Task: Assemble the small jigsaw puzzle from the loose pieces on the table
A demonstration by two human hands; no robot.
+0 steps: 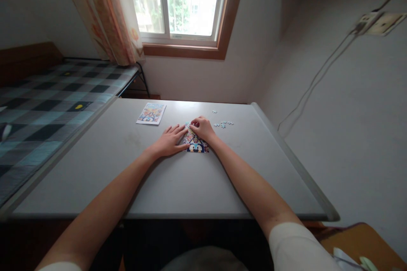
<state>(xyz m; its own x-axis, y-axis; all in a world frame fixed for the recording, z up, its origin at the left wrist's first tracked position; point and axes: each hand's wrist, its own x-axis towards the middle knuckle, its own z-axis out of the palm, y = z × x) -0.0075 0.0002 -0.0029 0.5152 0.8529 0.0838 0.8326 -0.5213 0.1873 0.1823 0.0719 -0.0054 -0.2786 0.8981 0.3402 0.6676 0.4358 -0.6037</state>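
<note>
A partly assembled jigsaw puzzle (pixel 196 147) lies flat on the table, its colourful picture showing a blue-and-white cartoon face at the near edge. My left hand (pixel 171 140) rests along its left side, fingers spread and touching the edge. At the puzzle's far edge, my right hand (pixel 203 129) is pinched on a small puzzle piece, mostly covered by the fingers. Several loose puzzle pieces (pixel 223 125) lie just right of my right hand, and a single piece (pixel 214 111) sits farther back. My hand hides the puzzle's upper right part.
A printed reference picture (pixel 151 114) lies at the back left of the grey-white table (pixel 203 186). A bed with a checked cover (pixel 57 89) stands on the left. The wall (pixel 343 114) with a hanging cable borders the right side, and a stool (pixel 362 241) is at lower right.
</note>
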